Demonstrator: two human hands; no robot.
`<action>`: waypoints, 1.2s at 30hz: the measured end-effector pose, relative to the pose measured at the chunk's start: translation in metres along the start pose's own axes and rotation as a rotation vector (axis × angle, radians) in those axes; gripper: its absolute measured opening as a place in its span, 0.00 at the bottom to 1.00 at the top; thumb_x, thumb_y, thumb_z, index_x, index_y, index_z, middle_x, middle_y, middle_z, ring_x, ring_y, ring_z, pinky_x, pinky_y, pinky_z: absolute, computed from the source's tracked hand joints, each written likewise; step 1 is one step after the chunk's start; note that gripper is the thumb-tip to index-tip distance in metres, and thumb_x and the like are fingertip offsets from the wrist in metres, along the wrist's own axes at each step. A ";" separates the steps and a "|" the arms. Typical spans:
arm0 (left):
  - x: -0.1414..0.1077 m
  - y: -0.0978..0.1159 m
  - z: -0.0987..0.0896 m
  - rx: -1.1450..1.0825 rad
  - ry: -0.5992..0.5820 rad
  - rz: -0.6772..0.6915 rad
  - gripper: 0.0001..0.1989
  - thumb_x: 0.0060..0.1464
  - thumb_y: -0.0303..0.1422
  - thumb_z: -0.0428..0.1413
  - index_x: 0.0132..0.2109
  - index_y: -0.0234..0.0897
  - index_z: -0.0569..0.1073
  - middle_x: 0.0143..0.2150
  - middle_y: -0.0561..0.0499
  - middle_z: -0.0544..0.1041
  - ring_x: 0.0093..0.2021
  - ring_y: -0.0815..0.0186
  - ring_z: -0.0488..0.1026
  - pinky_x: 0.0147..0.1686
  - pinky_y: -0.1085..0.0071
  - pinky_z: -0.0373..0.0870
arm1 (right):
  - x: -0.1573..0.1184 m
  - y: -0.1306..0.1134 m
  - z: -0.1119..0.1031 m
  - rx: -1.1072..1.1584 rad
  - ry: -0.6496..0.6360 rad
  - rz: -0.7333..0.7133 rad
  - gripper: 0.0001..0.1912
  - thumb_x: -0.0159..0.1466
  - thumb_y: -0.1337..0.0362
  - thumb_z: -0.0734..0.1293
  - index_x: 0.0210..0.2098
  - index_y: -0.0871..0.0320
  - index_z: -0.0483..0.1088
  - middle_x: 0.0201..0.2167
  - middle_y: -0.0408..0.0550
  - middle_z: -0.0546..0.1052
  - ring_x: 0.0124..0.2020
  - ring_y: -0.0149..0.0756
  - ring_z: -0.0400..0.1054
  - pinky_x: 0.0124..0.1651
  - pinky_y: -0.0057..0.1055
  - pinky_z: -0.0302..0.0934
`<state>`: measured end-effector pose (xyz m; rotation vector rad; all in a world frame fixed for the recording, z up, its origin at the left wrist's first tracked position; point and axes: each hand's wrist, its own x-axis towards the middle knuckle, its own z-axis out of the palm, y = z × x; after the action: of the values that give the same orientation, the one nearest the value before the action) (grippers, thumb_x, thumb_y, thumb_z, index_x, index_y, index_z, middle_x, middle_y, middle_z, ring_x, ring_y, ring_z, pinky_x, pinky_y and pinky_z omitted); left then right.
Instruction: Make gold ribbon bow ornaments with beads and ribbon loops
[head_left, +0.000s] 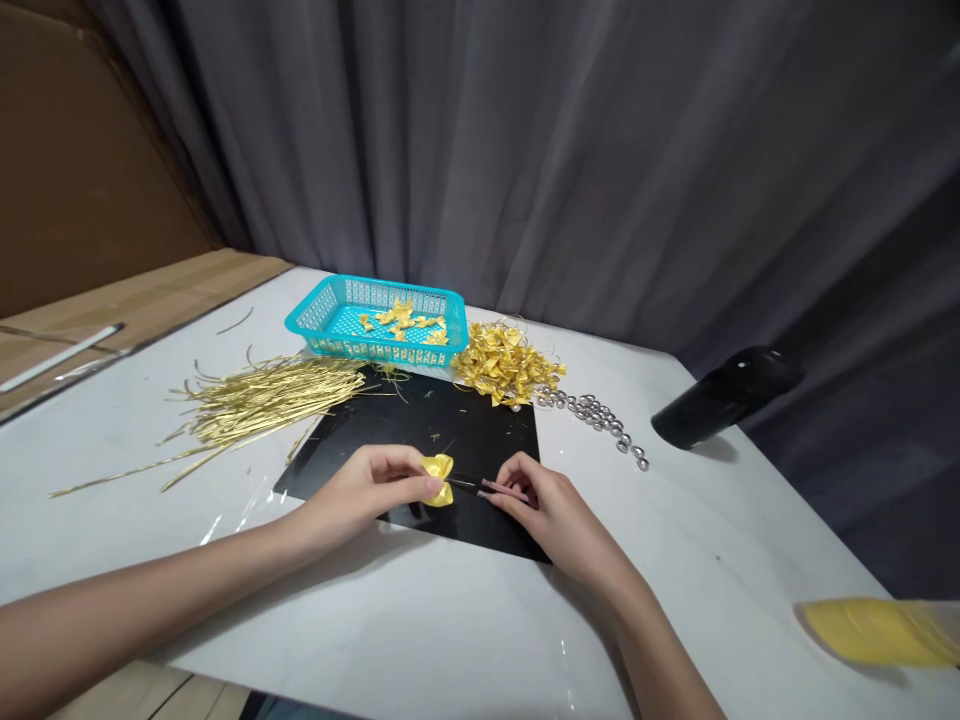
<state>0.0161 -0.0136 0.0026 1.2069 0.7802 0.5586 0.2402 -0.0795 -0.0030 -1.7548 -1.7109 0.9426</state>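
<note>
My left hand [386, 483] is closed, its thumb and fingers pinching a small yellow satin bow [439, 481] above the black mat [480, 440]. To the right, my right hand [551, 505] is closed around a slim tool with a dark, narrow tip [466, 484] and a pinkish handle; it looks like tweezers. The tool's tip points left and meets the right side of the bow. Whether it grips the bow cannot be made out. Small gold scraps lie on the mat behind both hands.
A bundle of gold wire ties [270, 400] lies left. Behind the mat stands a turquoise basket [300, 318] holding several yellow bows. Beside it are a pile of yellow bows [506, 365] and silvery beads [592, 410]. A black bottle-like object [727, 395] and a yellow roll [874, 632] are right.
</note>
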 end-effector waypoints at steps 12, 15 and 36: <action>0.010 -0.004 -0.009 0.092 0.008 -0.045 0.15 0.48 0.43 0.64 0.31 0.33 0.76 0.29 0.53 0.75 0.27 0.72 0.66 0.30 0.75 0.63 | -0.001 -0.001 0.009 0.195 0.059 0.008 0.14 0.69 0.57 0.55 0.47 0.55 0.66 0.41 0.48 0.73 0.41 0.38 0.70 0.43 0.33 0.64; 0.014 -0.009 -0.010 -0.004 0.010 -0.069 0.16 0.47 0.43 0.64 0.32 0.33 0.76 0.31 0.53 0.74 0.30 0.70 0.68 0.32 0.75 0.64 | -0.004 -0.006 0.015 0.221 0.017 0.021 0.17 0.68 0.55 0.58 0.53 0.54 0.65 0.42 0.48 0.72 0.45 0.39 0.70 0.48 0.33 0.63; 0.005 0.003 -0.009 0.082 -0.181 0.054 0.17 0.53 0.46 0.60 0.32 0.33 0.72 0.28 0.54 0.70 0.28 0.71 0.63 0.30 0.75 0.59 | 0.003 -0.002 0.018 -0.059 0.262 -0.074 0.05 0.62 0.65 0.68 0.37 0.58 0.74 0.36 0.48 0.76 0.37 0.40 0.72 0.41 0.35 0.64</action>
<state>0.0119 -0.0036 0.0032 1.3379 0.6236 0.4574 0.2251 -0.0783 -0.0131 -1.7522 -1.6342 0.6056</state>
